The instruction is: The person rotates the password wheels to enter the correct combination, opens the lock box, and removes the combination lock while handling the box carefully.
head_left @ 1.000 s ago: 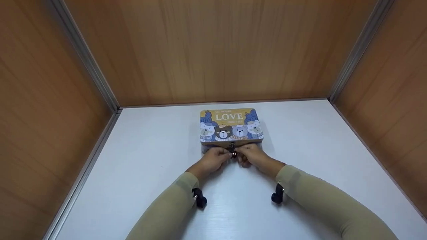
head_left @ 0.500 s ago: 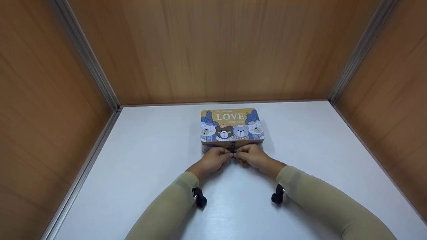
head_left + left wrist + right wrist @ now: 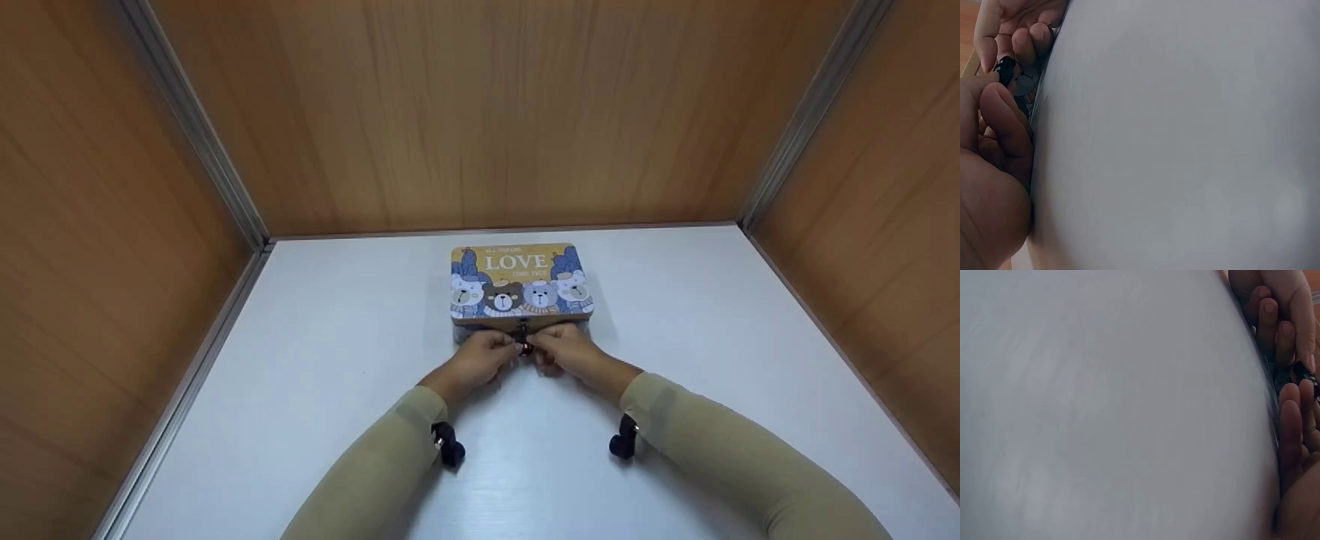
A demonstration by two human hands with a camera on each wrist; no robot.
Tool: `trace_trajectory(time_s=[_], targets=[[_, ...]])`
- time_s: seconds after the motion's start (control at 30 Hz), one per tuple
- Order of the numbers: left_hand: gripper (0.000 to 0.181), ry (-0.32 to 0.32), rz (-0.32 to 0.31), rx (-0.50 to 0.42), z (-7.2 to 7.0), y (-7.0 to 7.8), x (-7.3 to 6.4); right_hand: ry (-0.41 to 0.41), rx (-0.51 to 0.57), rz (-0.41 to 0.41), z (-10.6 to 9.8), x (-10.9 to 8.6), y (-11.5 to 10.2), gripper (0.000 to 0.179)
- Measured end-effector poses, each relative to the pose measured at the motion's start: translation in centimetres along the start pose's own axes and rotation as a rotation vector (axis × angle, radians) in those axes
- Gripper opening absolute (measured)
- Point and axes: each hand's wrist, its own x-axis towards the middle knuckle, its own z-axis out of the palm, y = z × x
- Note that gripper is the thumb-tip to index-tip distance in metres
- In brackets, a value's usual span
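Note:
A tin box [image 3: 521, 281] with a yellow-and-blue bear lid marked LOVE lies flat with its lid down. At the middle of its front hangs a small dark padlock [image 3: 526, 348] with a coppery glint. From the left, my left hand [image 3: 476, 358] pinches the padlock between thumb and fingers. My right hand [image 3: 574, 352] holds it from the other side, fingertips close to the left ones. In the left wrist view, the black ridged padlock [image 3: 1005, 70] shows between the fingertips. The right wrist view also has the padlock [image 3: 1303, 374], partly hidden by fingers.
A white tabletop [image 3: 360, 315] surrounds the box. Wooden panels rise at the back [image 3: 480, 112], the left [image 3: 112, 262] and the right [image 3: 885, 225], with grey metal strips along their joins. A black wrist camera [image 3: 448, 446] hangs below the left sleeve, another [image 3: 624, 437] below the right.
Half a second ago the right thumb dipped over the padlock and hid its coppery part. Now it is back up and the glint shows. Box and left hand stay nearly where they were.

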Motion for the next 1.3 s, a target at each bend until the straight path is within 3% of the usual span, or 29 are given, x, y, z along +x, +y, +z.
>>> trace_trajectory(time_s=[0.23,0.67,0.87,1.07,1.3], targets=[[0.023,-0.001,0.008,0.017,-0.03,0.0,-0.05,0.0,-0.017,-0.003,-0.02,0.03,0.31,0.016],[0.026,0.002,0.023,0.028,0.12,0.03,-0.16,-0.005,-0.011,-0.043,0.13,0.36,0.58,0.015],[0.025,0.001,0.024,0.02,0.15,0.05,-0.18,-0.003,-0.047,-0.038,0.07,0.38,0.57,0.017],[0.026,0.003,0.022,0.021,0.09,0.14,-0.18,0.007,-0.015,-0.012,0.02,0.27,0.37,0.019],[0.025,0.017,0.027,0.045,0.11,0.05,-0.04,0.009,-0.022,-0.002,0.06,0.3,0.34,0.013]])
